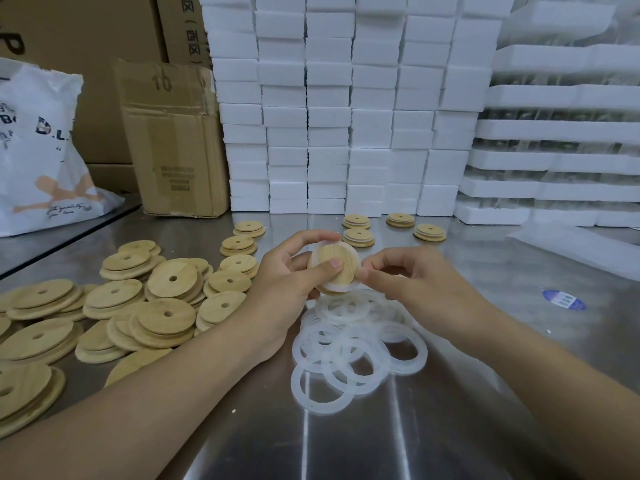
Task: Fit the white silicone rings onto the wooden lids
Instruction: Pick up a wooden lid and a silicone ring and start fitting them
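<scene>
Round pale wooden lid (336, 252), held upright above the table, flat face toward the camera. A white translucent silicone ring (346, 288) shows as a rim along its right and lower edge; whether it is seated all the way round, cannot tell.

Left hand (287, 271) grips the lid: thumb pressed across the wood face, fingers curled over the top edge and behind. Right hand (412, 275) is closed at the lid's right edge, fingertips pinching the ring there. The two hands meet on the one lid.

Directly below the hands: a loose heap of white silicone rings (346, 351), overlapping flat on the brushed steel table (450, 427).

Left of the left forearm: a sprawling pile of bare wooden lids with centre holes (138, 306), stepped side up, many stacked on each other.

Beyond the hands, toward the back of the table: four separate wooden lids (358, 237) lying apart from one another; a pale band shows under the step of some.

Right side of the table: an oval blue sticker (564, 299).

Back wall: stacked white foam blocks (346, 116) in columns. Right of them, layered white foam trays (561, 133). Left of them, a creased brown cardboard box (173, 143) standing on end, bigger cartons behind it. Far left, a white printed plastic bag (38, 150).
</scene>
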